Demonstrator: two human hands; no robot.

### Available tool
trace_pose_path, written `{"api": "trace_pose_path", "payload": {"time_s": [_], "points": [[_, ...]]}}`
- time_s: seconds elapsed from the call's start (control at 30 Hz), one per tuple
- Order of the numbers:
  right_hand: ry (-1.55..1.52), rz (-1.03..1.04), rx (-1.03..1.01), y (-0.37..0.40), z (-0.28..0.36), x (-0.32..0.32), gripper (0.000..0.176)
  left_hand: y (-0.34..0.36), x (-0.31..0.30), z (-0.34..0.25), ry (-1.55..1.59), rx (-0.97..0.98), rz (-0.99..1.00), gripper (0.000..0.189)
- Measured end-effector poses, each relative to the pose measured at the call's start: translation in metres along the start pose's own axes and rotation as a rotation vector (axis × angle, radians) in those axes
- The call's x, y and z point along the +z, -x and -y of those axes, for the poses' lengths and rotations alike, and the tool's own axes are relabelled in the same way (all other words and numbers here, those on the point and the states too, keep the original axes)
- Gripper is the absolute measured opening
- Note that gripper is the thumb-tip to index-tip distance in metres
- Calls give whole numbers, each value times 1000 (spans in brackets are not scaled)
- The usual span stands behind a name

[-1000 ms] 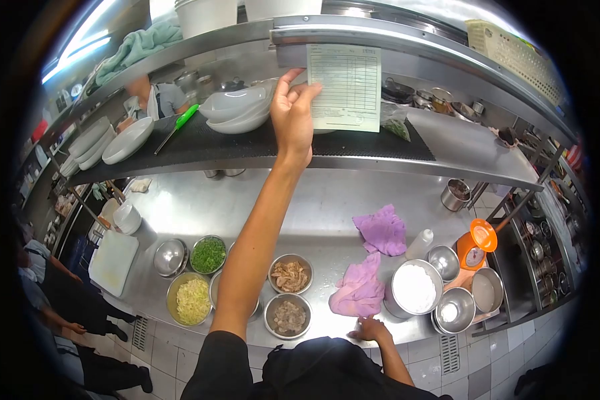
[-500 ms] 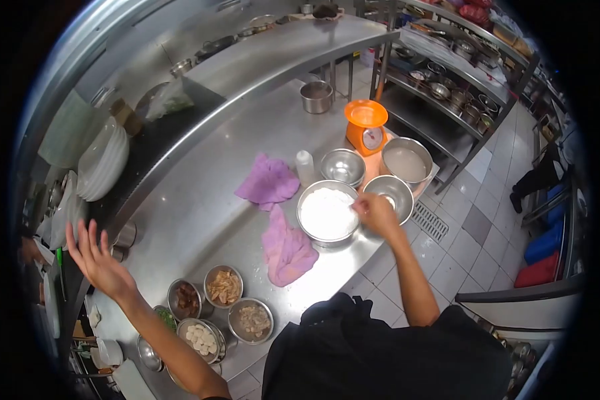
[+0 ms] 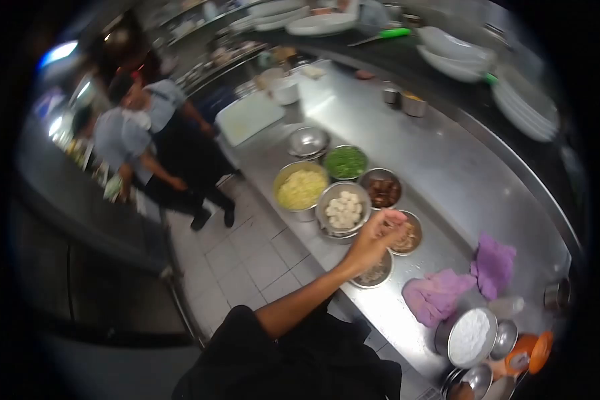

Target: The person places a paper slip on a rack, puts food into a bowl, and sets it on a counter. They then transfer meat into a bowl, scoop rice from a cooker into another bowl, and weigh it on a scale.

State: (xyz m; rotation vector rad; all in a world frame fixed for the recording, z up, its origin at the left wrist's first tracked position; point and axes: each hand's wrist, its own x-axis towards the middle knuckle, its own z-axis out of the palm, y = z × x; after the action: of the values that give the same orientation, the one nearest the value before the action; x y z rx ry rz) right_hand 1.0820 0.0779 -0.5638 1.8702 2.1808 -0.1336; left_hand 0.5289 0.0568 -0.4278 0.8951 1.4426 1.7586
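My left hand (image 3: pixel 378 240) hovers over the bowls, partly covering the one with pale brown strips (image 3: pixel 407 241). Its fingers are loosely bent and somewhat blurred, with nothing visible in them. Below it, partly behind the wrist, is a bowl of greyish pieces (image 3: pixel 375 270). White round chunks (image 3: pixel 345 211) fill a bowl beside it, near a bowl of dark brown pieces (image 3: pixel 384 190), chopped greens (image 3: pixel 345 162) and a pot of yellowish shreds (image 3: pixel 303 189). Only a bit of my right hand (image 3: pixel 461 392) shows at the bottom edge, by a metal bowl (image 3: pixel 477 381) near the bowl of white powder (image 3: pixel 470 339).
Purple cloths (image 3: pixel 439 295) lie on the steel counter (image 3: pixel 420 153). An orange scale (image 3: pixel 530 353) stands at the lower right. A white cutting board (image 3: pixel 250 118) is at the far end. Two people (image 3: pixel 160 133) stand left of the counter. Stacked plates (image 3: pixel 523 100) sit on the shelf.
The view has swung left towards the ingredient bowls and the two people. My left hand, spread and raised before, is now over the bowls with bent fingers. My right hand is mostly out of view.
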Motion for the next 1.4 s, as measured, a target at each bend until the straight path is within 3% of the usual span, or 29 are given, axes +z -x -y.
{"api": "trace_pose_path", "payload": {"time_s": [0.03, 0.07, 0.13, 0.17, 0.23, 0.27, 0.3, 0.4, 0.47, 0.5, 0.53, 0.57, 0.6, 0.63, 0.67, 0.73, 0.8, 0.83, 0.9, 0.97, 1.03, 1.07, 1.13, 1.17, 1.2, 1.27, 1.33, 1.37, 1.4], "points": [[64, 125, 79, 14, 22, -51, 47, 4, -11, 1, 7, 1, -47, 30], [91, 124, 67, 25, 16, -60, 47, 19, -10, 9, 41, -11, -23, 28], [154, -212, 109, 41, 13, -84, 32, 37, -15, 14, 124, -36, -9, 24], [189, -212, 101, 52, 21, -107, 32, 43, -17, 16, 152, -48, -27, 24], [-100, -759, -276, 67, 50, -151, 28, 55, -30, 20, 85, -119, -33, 23], [-165, -425, 164, 63, 19, -133, 27, 61, -36, 28, 114, -147, -1, 23], [-136, -427, 138, 58, 34, -140, 27, 69, -43, 26, 139, -153, -30, 23], [-993, -424, -14, 59, 105, -159, 17, 101, -68, 28, 31, -23, -22, 26], [-493, -379, -229, 91, 180, -209, 31, 126, -95, 20, -3, -53, -16, 27], [-291, -418, -442, 93, 213, -206, 33, 140, -113, 14, -65, -70, 2, 27], [-695, -256, -403, 99, 259, -193, 11, 152, -136, 13, -36, -235, 113, 36], [-557, -250, -522, 114, 313, -193, 13, 163, -167, 21, -105, -383, 152, 44], [-457, -80, -802, 125, 395, -165, 22, 183, -211, 35, -152, -552, 212, 52], [-528, -37, -918, 136, 443, -143, 22, 192, -242, 33, -159, -658, 255, 74], [-540, -8, -1100, 135, 469, -99, 25, 205, -271, 50, 129, -788, 227, 86], [-569, 139, -1328, 153, 544, -61, 24, 227, -323, 68, 127, -898, 33, 96], [-560, 411, -1337, 163, 583, -13, 25, 267, -362, 125, 200, -911, -193, 77], [-558, 419, -1330, 161, 600, 0, 25, 289, -375, 149, 158, -930, -271, 73], [-774, 726, -1342, 142, 639, 27, 41, 318, -388, 185, 29, -909, -489, 67], [-523, 459, -1219, 88, 664, 89, 63, 339, -403, 221, -146, -867, -484, 62], [-398, -71, -1175, 28, 704, 131, 86, 334, -410, 240, -261, -887, -482, 58], [-414, 112, -1012, 6, 721, 138, 86, 339, -411, 244, -389, -913, -453, 54], [-276, 182, -756, -39, 753, 174, 81, 329, -409, 263, -360, -891, -504, 51], [-115, 86, -673, -60, 762, 202, 76, 325, -406, 278, -336, -845, -558, 49], [93, 141, -827, -93, 772, 218, 66, 324, -404, 297, -347, -784, -582, 50], [-51, 282, -887, -118, 788, 225, 47, 307, -404, 323, -376, -748, -555, 53], [-370, 353, -748, -111, 798, 211, 39, 283, -406, 337, -452, -644, -504, 57], [-377, 17, -850, -103, 806, 210, 34, 269, -409, 344, -469, -607, -480, 59], [-368, -148, -906, -99, 810, 214, 32, 256, -412, 351, -504, -579, -455, 60]]}}
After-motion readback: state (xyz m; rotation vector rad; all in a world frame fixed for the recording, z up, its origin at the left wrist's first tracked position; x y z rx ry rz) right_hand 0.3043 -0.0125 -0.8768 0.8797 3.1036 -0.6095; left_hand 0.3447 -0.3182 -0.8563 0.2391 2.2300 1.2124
